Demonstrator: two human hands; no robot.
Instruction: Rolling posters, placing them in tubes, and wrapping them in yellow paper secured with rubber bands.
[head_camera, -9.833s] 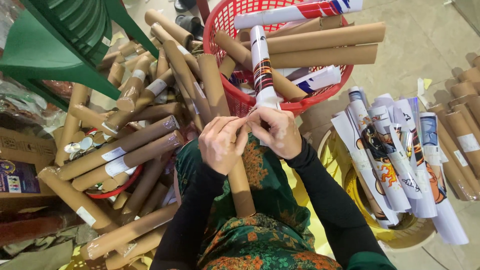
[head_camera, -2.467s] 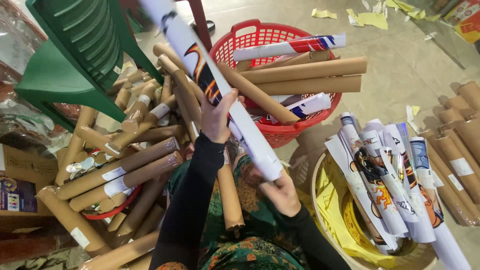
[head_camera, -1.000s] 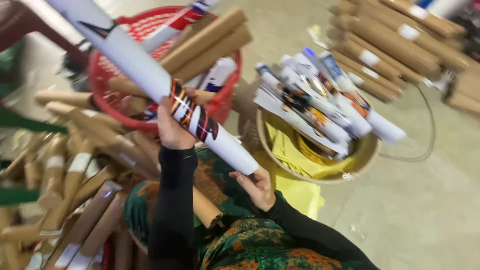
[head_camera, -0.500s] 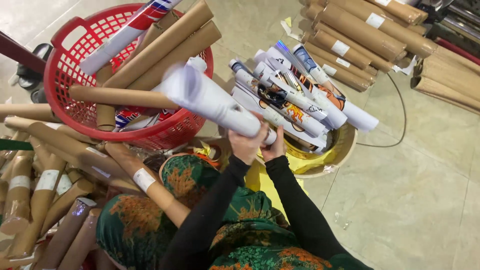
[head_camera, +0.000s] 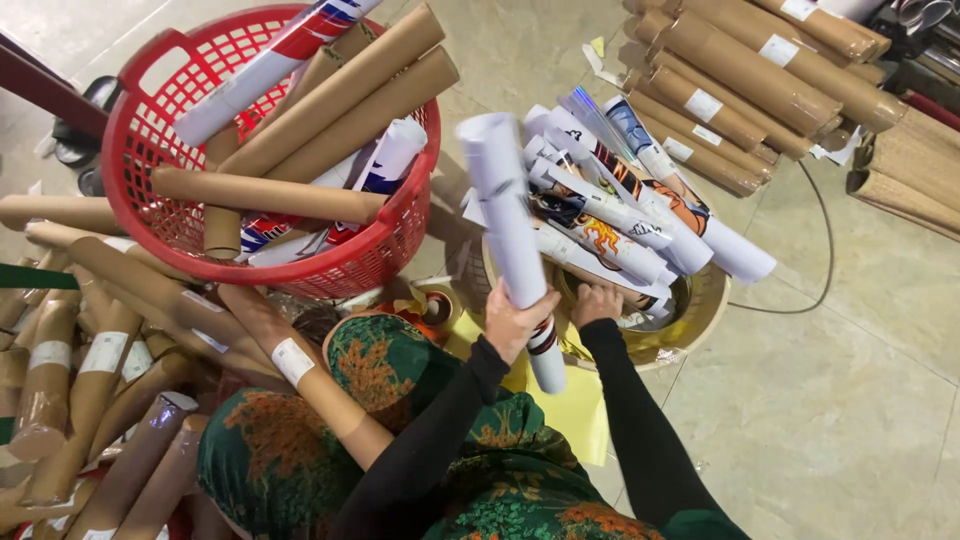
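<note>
My left hand (head_camera: 516, 318) grips a rolled white poster (head_camera: 507, 220) near its lower end, holding it upright over the yellow round basket (head_camera: 700, 315). My right hand (head_camera: 597, 302) reaches into that basket's near rim, fingers resting on the rolled printed posters (head_camera: 620, 215) stacked inside. Whether the right hand grips one of them I cannot tell. A brown cardboard tube (head_camera: 310, 375) lies across my lap, on the green and orange patterned fabric.
A red plastic basket (head_camera: 150, 110) at upper left holds brown tubes and rolled posters. Many brown cardboard tubes (head_camera: 90, 370) pile on the floor at left. More tubes (head_camera: 760, 70) lie at upper right, with a thin cable (head_camera: 820, 250) on the tiled floor.
I turned from the tube pile toward the yellow basket. The rolled poster swung from a high diagonal hold to upright over the basket, and my right hand reached down into the basket.
</note>
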